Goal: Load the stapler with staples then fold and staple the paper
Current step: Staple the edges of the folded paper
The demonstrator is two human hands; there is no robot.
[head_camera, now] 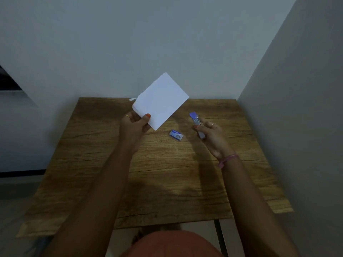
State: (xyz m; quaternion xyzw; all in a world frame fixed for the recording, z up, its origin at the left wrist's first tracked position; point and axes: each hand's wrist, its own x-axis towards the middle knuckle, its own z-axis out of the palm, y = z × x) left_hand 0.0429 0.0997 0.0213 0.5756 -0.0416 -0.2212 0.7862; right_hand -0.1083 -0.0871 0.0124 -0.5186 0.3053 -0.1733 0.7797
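Note:
My left hand (134,124) holds a folded white paper (161,101) by its lower left corner, lifted above the far half of the wooden table (111,164) and tilted like a diamond. My right hand (209,134) grips a small stapler (197,123) with a blue top and metal body, raised off the table to the right of the paper. A small blue and white staple box (176,135) lies flat on the table between the two hands.
The table stands in a corner, with a wall close behind it and another wall (297,108) along its right side. A small white scrap (132,99) shows at the table's far edge, behind the paper.

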